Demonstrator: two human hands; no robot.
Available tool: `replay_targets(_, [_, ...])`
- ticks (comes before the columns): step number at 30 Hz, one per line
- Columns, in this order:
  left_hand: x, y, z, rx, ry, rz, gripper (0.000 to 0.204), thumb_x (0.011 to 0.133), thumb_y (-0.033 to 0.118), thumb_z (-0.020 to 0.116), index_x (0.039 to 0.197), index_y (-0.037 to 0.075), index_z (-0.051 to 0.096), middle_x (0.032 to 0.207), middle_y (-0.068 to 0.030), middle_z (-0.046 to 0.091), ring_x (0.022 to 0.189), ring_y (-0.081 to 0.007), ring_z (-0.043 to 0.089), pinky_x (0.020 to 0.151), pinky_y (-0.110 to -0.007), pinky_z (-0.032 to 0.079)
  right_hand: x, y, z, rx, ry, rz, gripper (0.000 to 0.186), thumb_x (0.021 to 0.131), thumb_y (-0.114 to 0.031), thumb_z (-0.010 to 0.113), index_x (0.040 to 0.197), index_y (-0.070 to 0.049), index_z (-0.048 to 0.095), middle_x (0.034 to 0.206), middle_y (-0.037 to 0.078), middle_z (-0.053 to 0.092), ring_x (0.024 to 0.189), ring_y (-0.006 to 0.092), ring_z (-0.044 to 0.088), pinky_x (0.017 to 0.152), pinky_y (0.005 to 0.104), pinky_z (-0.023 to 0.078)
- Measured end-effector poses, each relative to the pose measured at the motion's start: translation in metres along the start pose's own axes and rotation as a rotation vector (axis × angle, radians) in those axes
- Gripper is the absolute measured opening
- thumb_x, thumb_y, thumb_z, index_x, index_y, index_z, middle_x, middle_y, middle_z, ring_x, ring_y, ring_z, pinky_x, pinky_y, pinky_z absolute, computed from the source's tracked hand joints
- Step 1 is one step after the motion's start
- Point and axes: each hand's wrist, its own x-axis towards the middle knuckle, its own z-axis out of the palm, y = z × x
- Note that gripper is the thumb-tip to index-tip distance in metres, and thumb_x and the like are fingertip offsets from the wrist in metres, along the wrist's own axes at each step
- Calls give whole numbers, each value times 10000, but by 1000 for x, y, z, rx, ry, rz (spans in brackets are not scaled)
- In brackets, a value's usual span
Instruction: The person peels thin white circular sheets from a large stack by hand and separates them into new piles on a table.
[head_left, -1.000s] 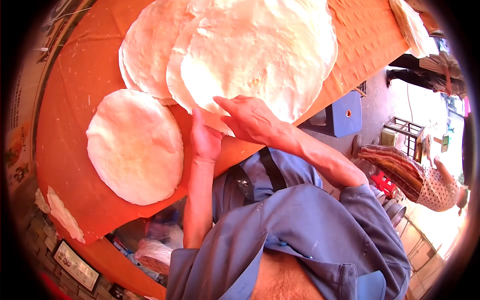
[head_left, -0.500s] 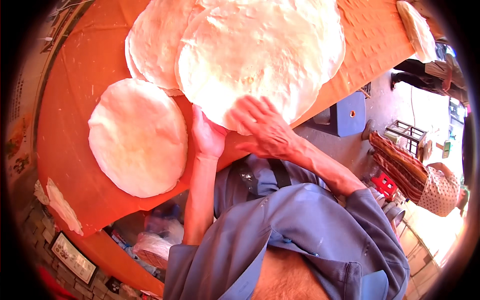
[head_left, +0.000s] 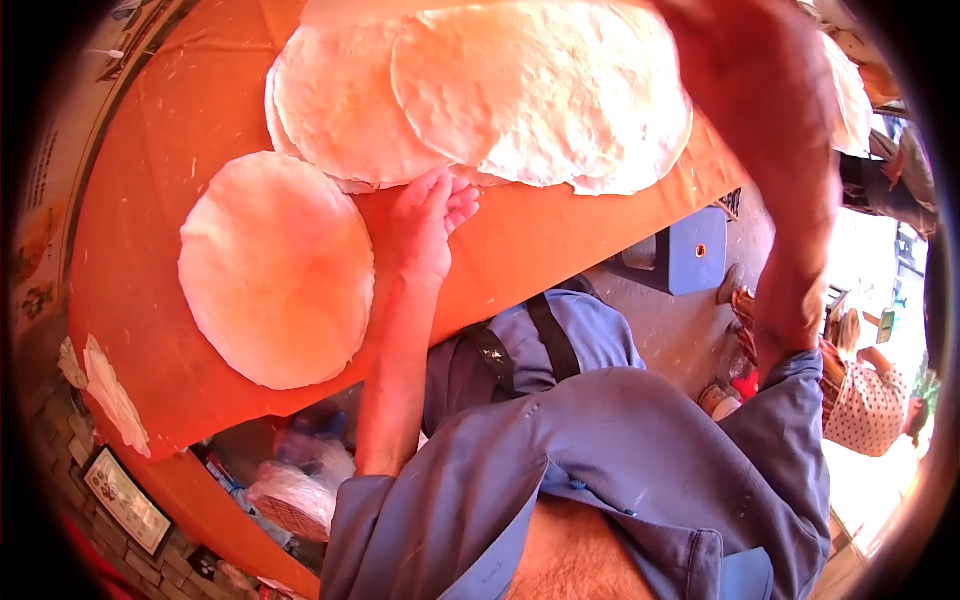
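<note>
Thin round flatbreads [head_left: 540,100] overlap in a pile on the orange-covered table. A single pale round of flatbread [head_left: 278,270] lies by itself to the left. My left hand [head_left: 432,225] is palm up at the pile's near edge, its fingers loosely curled and apart with nothing visible in them. My right hand [head_left: 745,50] is up at the far edge of the view, past the pile's right side. Motion blurs it and its fingers are cut off, so what it holds is hidden. A pale pinkish band along the top edge beside it cannot be made out.
The orange tablecloth [head_left: 520,245] reaches close to my waist. A blue plastic stool [head_left: 697,250] stands right of the table. Folded flatbread pieces [head_left: 115,400] lie at the left corner. Plastic-wrapped goods [head_left: 300,490] sit below the edge. Another person [head_left: 870,405] is at the right.
My right hand has swung from the near edge of the pile to the far right. The large top round has left its place, exposing overlapping rounds and cloth. My left hand's fingers now show.
</note>
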Motion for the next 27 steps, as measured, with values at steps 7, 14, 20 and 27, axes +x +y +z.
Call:
replay_targets(7, [12,-19,33,-248,-124,-45,248,969,186,574,1144,15,535,1031,-143,635,943,-261,659,845,-367,561,-99,46,169,-15,-544,119,118,723,-43,563,789,-50,661,750,168,656,757,358,648,679,458,514])
replay_targets(14, [7,-27,52,-542,-230,-30,146,952,99,556,1076,55,495,1108,-168,610,1033,-321,620,939,-468,522,-129,43,159,123,-262,-43,361,769,-122,637,1125,-58,624,1134,157,622,1098,359,558,924,435,459])
replay_targets(20, [15,-9,69,-585,-305,40,206,960,137,545,1144,59,496,1122,-171,608,1064,-327,606,967,-470,498,-118,46,164,163,-287,-55,446,823,-248,664,1230,-76,599,1220,174,601,1185,357,540,953,453,454])
replay_targets(27, [-2,-9,41,-101,-74,-54,273,974,120,489,1210,-17,503,1049,-162,639,958,-267,652,846,-353,543,6,95,42,-282,-128,62,223,870,-129,559,1050,-123,690,854,177,678,740,359,658,660,442,534])
